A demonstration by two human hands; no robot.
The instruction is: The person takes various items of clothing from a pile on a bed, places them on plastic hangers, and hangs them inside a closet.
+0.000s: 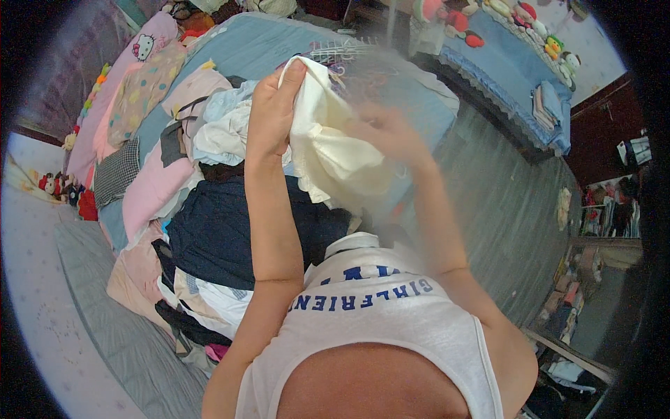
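Note:
A cream-coloured cloth garment with a scalloped lower edge hangs in front of me, above the bed. My left hand grips its top edge, the thumb pressing the fabric against the fingers. Against the right side of the garment, my right hand is blurred by motion, so its hold on the fabric is unclear. Just beyond the garment, white wire hangers lie on the bed. Below my left forearm spreads a dark navy garment, with white and pale blue clothes heaped behind it.
The blue-covered bed holds pink pillows, a checked cushion and more clothes. Grey flooring lies to the right. At the far right, a blue-draped surface carries plush toys and folded cloth. Shelves stand along the right.

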